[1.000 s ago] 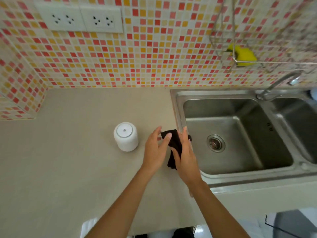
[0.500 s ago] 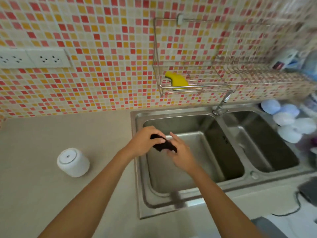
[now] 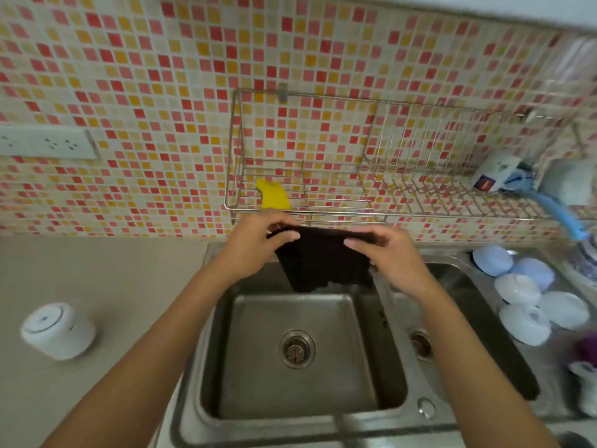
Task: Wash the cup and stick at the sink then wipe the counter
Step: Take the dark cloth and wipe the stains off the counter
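Observation:
A black cloth (image 3: 323,263) hangs spread out above the back of the left sink basin (image 3: 300,354). My left hand (image 3: 255,247) pinches its upper left corner and my right hand (image 3: 391,253) pinches its upper right corner, just below the wire wall rack (image 3: 355,189). A white cup (image 3: 58,331) stands upside down on the beige counter (image 3: 97,279), left of the sink. No stick is visible.
A yellow sponge (image 3: 273,194) lies in the rack. Several white and pale blue lids (image 3: 529,292) are piled by the right basin (image 3: 478,318). A blue brush (image 3: 555,208) and white containers sit at the rack's right end. Wall sockets (image 3: 48,142) are at left.
Both hands carried the black cloth from the counter edge over the sink, raised it toward the rack and spread it open between them. The view shifted right and up.

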The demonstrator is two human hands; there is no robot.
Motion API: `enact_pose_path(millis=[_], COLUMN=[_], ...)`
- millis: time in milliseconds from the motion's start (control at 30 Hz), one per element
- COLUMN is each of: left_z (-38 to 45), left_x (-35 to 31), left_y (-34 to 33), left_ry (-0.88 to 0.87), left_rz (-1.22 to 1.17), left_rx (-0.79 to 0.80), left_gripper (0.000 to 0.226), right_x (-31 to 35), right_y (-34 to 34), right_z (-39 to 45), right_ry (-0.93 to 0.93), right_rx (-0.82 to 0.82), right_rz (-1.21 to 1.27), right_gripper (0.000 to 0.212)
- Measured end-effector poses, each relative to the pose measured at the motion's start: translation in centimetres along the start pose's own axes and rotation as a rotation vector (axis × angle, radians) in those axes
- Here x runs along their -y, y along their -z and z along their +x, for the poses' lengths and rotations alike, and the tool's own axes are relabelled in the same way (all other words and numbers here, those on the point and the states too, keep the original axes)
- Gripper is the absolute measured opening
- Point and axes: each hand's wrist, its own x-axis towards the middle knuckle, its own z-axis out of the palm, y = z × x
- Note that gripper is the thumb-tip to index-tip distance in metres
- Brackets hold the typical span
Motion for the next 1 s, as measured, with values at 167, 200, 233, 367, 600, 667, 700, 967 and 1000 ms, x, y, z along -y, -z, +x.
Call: enact_pose_path(millis=[167, 200, 233, 367, 600, 667, 700, 967, 1000], left_z=[7.6, 9.3, 10.8, 15.9, 19.2, 19.6, 19.7, 15.1, 14.7], left_x=[-2.6, -2.5, -2.3, 0.4, 4.0, 4.8, 5.1, 5.3, 5.6], left_y=[1.6, 1.6, 1.5, 0.1, -1.7, -2.0, -2.0, -1.0, -1.2], left_ry=[-0.023, -0.003, 0.025, 0.142, 0.236, 0.278, 0.302, 0.702, 0.701], left_rz=[-0.062, -0.077, -0.094, -0.105, 0.028, 0.082, 0.152, 0.690, 0.645], left_rx=[-0.088, -0.093, -0.091, -0.047, 0.083, 0.086, 0.052, 0.181, 0.187], left_gripper=[0.016, 0.016, 0.016, 0.017, 0.018, 0.018, 0.019, 0.095, 0.091], right_x=[2.3, 2.1, 1.9, -0.4, -4.4, -4.7, -4.5, -3.3, -3.3], right_y=[3.7, 4.0, 4.3, 4.5, 2.6, 2.3, 2.0, -1.4, -1.4], right_z=[6.5, 8.0, 9.4, 14.9, 19.7, 20.0, 19.8, 16.9, 17.1], right_ry=[-0.042, -0.068, -0.099, -0.194, -0.328, -0.331, -0.304, -0.103, -0.111], right_rx=[-0.112, -0.124, -0.128, -0.135, -0.066, -0.043, -0.052, 0.213, 0.277], right_rz=[0.194, 0.217, 0.225, 0.098, -0.137, -0.306, -0.425, -0.642, -0.658], right_gripper=[0.010, 0.012, 0.016, 0.015, 0.015, 0.025, 0.030, 0.046, 0.045])
